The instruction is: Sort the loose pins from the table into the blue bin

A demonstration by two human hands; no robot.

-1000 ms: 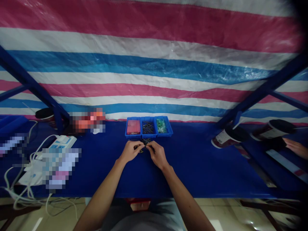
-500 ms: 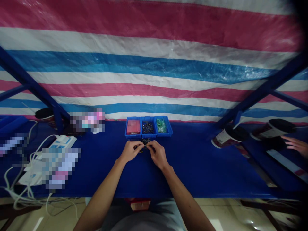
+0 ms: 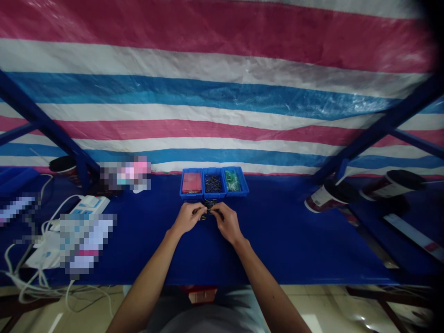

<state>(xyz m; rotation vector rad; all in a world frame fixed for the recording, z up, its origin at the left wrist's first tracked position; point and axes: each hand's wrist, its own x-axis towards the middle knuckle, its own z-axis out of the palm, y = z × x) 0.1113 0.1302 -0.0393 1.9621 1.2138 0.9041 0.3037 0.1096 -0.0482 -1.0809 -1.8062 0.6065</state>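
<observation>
My left hand (image 3: 189, 217) and my right hand (image 3: 226, 219) meet near the middle of the table, both with fingertips pinched. Whatever is between the fingers is too small to make out. Just beyond and between them lies a little pile of thin dark screw-like pieces (image 3: 209, 202), some with brassy glints. Behind the pile stand three blue bins side by side. The left one has flat pink packets (image 3: 192, 182), the middle one more dark screw-like pieces (image 3: 213, 183), and the right one green and clear pieces (image 3: 232, 181).
At the left, a white power strip (image 3: 90, 202) and tangled white cables (image 3: 41, 277) lie on the blue table (image 3: 277, 240). Lidded cups (image 3: 326, 196) stand at the right. Blue frame bars (image 3: 374, 127) slope up on both sides before a striped sheet (image 3: 222, 106).
My hands stay almost in the same place, with only slight finger movement. Another person's hand at the far right has gone out of view.
</observation>
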